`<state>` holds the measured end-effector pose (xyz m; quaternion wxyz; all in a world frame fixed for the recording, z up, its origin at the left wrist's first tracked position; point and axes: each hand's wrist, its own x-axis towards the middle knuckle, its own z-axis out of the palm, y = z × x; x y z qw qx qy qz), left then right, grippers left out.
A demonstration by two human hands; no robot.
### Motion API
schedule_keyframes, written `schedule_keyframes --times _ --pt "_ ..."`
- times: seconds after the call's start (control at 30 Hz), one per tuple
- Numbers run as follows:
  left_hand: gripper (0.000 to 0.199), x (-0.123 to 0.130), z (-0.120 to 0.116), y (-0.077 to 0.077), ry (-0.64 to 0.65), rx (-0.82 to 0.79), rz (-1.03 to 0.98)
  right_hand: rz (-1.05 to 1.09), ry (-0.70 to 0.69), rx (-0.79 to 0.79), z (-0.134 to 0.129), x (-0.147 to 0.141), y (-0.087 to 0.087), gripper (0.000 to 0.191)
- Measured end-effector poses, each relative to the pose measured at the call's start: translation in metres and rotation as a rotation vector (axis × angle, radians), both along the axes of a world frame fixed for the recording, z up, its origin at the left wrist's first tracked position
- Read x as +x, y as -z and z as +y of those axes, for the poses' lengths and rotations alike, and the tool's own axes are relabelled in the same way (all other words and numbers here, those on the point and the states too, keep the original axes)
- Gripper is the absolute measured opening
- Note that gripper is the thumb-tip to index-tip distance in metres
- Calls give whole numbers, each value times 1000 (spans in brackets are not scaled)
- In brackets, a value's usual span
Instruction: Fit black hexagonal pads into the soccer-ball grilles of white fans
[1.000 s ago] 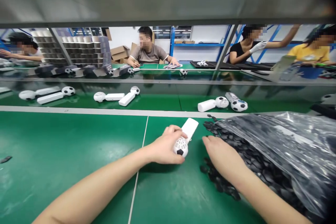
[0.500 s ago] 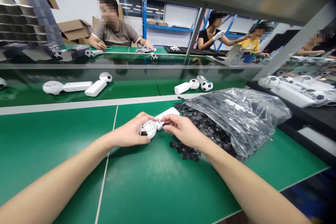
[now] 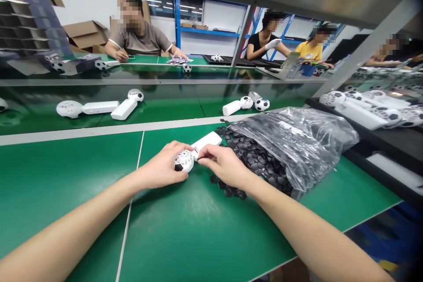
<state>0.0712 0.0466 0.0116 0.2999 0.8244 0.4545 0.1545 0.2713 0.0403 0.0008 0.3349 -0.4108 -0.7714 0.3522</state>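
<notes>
My left hand (image 3: 162, 165) is closed around the football-patterned round head of a white handheld fan (image 3: 208, 141), which lies on the green worktop with its handle pointing away to the right. At the fan's neck, the thumb and fingers of my right hand (image 3: 228, 165) are pinched together on a small black piece, mostly hidden by the fingertips. Beside my right hand, many similar flat black pieces (image 3: 261, 163) spill from the mouth of a clear plastic bag (image 3: 310, 141).
Several more football fans (image 3: 99, 107) lie on the green conveyor (image 3: 185, 110) beyond the pale rail. A dark tray (image 3: 406, 136) at right holds a heap of fans. Across the line several co-workers (image 3: 142, 35) sit. A slanted metal post (image 3: 366, 48) stands at right.
My right hand has moved slightly left, bringing its pinched fingertips closer against the fan's neck. My left hand keeps its hold on the fan head. The camera view has shifted a little.
</notes>
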Motion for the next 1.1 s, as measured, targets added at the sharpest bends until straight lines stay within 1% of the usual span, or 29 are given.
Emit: schedule_keyframes --times 0.03,0.07,0.1,0.2,0.3,0.4,0.6,0.77,0.97,1.1 --pt "53 0 0 0 1 -4 0 48 -13 -88 1 0 2 11" --pt "54 0 0 0 2 -8 -2 86 -21 -143 1 -1 3 11" --pt "54 -1 1 0 3 -11 -7 116 -24 -164 2 -1 4 10" --pt "53 -1 2 0 8 -13 -20 150 -31 -148 3 -3 4 9" --pt "51 0 1 0 -5 -21 -29 138 -49 -170 3 -4 5 10" --pt "47 3 0 1 -44 7 -52 120 -29 -144 4 -7 7 9" --pt "37 11 -1 6 -128 61 -100 159 3 -121 6 -10 11 7" --pt "36 12 -3 8 -139 75 -106 149 -15 -116 11 -8 14 9" --pt "38 11 -2 7 -139 57 -110 89 -81 -33 13 -5 15 11" --pt "35 13 -2 8 -146 73 -108 61 -61 -35 15 -5 15 12"
